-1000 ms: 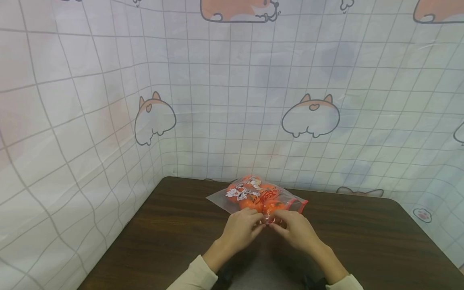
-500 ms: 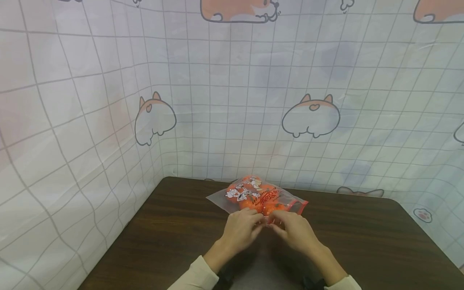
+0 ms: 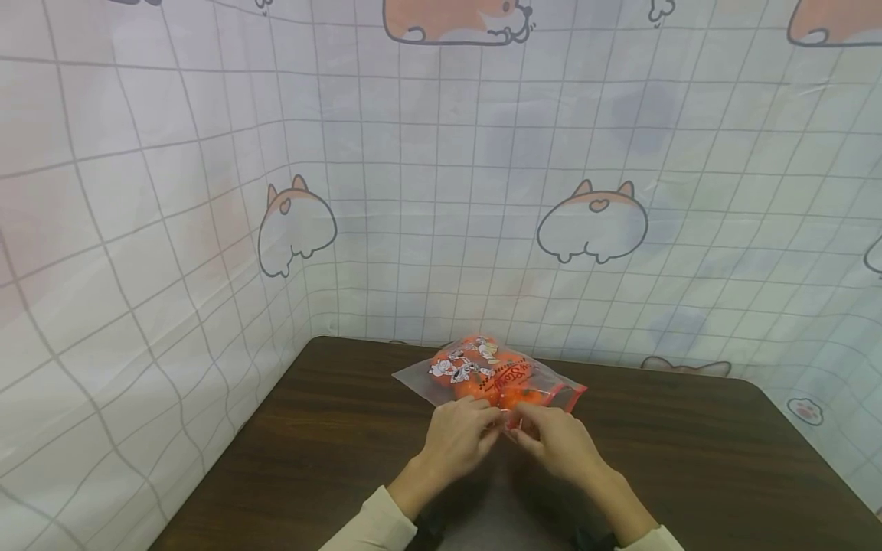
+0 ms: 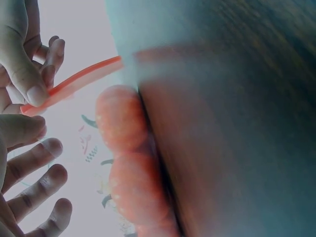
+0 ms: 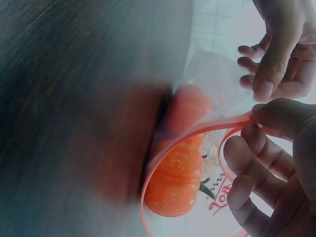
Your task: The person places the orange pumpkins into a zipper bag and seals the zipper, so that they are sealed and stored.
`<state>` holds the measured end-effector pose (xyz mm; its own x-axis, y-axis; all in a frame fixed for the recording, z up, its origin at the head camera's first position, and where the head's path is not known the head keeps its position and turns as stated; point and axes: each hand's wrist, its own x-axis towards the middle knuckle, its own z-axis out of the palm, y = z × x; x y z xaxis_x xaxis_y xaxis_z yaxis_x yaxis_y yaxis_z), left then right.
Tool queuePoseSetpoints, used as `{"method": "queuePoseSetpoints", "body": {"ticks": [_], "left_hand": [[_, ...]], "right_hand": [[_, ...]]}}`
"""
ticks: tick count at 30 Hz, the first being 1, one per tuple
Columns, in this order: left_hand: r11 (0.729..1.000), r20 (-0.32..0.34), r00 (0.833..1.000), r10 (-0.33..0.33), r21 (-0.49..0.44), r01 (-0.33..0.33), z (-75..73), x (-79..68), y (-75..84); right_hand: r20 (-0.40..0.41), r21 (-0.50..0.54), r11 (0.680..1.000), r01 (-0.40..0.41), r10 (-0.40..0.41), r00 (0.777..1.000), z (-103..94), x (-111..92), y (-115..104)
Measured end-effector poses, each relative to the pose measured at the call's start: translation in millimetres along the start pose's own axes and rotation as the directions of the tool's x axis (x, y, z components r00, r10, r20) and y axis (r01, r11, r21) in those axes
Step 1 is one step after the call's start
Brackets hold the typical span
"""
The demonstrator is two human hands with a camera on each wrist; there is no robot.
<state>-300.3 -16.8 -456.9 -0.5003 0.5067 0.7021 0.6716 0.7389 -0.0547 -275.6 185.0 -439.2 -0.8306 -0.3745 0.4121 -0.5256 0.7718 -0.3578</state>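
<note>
A clear plastic zip bag (image 3: 506,371) with a red strip along its mouth lies toward the table's far edge. Cartoon figures and red lettering are printed on it. Inside are several orange-red tomatoes (image 5: 174,180) with green stems. My left hand (image 3: 458,432) pinches the near corner of the bag's mouth between thumb and fingers. Right beside it, my right hand (image 3: 561,440) pinches the red strip (image 5: 217,123) with thumb and index finger, its other fingers loosely bent. In the right wrist view the strip bows apart into a loop, with the tomatoes behind it. The fingertips nearly meet.
The dark wood-grain table (image 3: 331,428) has rounded far corners. A white grid-patterned curtain (image 3: 441,191) with cartoon dogs hangs behind it and along the left side. Light sleeves (image 3: 375,520) cover the forearms.
The right hand's fingers have shifted slightly left along the mouth of the bag, and more red strip shows between the hands. The left hand and the tomatoes stay in place.
</note>
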Motion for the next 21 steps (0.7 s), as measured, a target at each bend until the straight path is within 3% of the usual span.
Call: {"method": "queuePoseSetpoints", "body": {"ticks": [13,21], "left_hand": [[1.0,-0.021,1.0,0.003,0.016,-0.002,-0.2,0.5,-1.3],[1.0,0.008,1.0,-0.024,-0.017,0.024,-1.9,1.2,-3.1]], "right_hand": [[0.031,-0.069,0.996,-0.053,0.056,0.998,4.6,1.3,2.4],[0.032,-0.081,0.994,-0.076,0.079,0.996,5.9,1.1,6.1]]}}
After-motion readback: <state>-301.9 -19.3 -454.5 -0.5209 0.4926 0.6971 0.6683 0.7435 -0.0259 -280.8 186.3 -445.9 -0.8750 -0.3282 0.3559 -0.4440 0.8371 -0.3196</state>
